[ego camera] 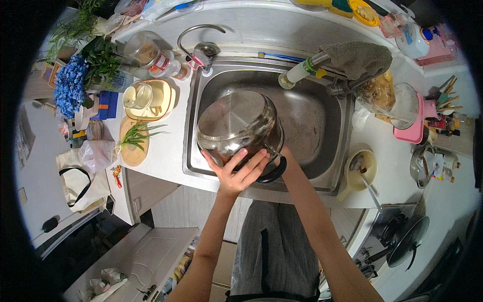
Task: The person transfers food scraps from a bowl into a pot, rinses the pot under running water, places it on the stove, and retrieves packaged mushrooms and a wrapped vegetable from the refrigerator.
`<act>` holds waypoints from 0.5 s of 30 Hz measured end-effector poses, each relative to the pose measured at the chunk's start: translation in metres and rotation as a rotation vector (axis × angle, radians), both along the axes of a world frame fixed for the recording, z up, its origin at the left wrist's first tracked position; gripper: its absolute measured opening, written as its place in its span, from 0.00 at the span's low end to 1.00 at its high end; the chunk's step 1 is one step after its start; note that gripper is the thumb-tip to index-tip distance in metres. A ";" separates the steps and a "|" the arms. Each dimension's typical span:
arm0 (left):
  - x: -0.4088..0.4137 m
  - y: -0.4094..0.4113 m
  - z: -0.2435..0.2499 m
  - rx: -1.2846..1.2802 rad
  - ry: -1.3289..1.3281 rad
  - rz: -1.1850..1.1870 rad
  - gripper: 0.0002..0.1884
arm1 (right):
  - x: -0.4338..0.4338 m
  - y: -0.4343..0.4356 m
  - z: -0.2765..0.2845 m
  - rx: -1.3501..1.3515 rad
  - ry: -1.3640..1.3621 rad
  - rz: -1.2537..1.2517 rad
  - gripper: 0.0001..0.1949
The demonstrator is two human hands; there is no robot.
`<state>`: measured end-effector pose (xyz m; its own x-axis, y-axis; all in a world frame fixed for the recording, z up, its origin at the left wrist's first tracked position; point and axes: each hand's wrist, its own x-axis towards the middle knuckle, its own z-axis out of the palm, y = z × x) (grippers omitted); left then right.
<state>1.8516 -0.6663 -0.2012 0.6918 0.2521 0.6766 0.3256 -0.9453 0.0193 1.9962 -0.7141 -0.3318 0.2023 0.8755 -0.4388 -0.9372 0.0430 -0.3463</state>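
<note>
A shiny stainless steel pot (236, 119) is tilted on its side over the left part of the steel sink (305, 124), its flat base turned up and away from me. My left hand (241, 171) presses spread fingers against the near side of the pot. My right hand (283, 155) is mostly hidden behind the pot's rim and its black handle (274, 173); it reaches to the pot's inner side, and its grip does not show. The faucet spout with a green-banded end (294, 75) points over the sink, right of the pot. No running water can be made out.
Left of the sink are spring onions (137, 136) on a round wooden board (132, 156), a cream tray (170, 99) with a glass cup, and jars. A thin curved tap (202, 26) stands behind. At right are a cream pan (368, 158) with a ladle, and a pink stand (414, 132).
</note>
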 end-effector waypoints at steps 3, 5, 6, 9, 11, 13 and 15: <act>-0.006 -0.003 -0.004 0.042 -0.007 -0.059 0.08 | 0.000 -0.004 0.007 -0.055 -0.015 -0.013 0.26; -0.008 -0.004 -0.004 0.081 -0.002 -0.085 0.08 | 0.001 -0.007 0.010 -0.096 -0.025 -0.027 0.25; -0.009 -0.005 -0.004 0.101 0.004 -0.094 0.08 | 0.001 -0.010 0.012 -0.117 -0.039 -0.033 0.25; -0.015 -0.009 -0.009 0.168 0.033 -0.117 0.06 | 0.001 -0.016 0.021 -0.185 -0.072 -0.037 0.25; -0.019 -0.013 -0.013 0.207 0.049 -0.143 0.06 | 0.002 -0.023 0.024 -0.230 -0.097 -0.043 0.25; -0.024 -0.016 -0.015 0.282 0.065 -0.136 0.12 | 0.004 -0.029 0.028 -0.264 -0.119 -0.050 0.25; -0.025 -0.019 -0.016 0.342 0.052 -0.130 0.17 | 0.006 -0.034 0.031 -0.291 -0.138 -0.056 0.25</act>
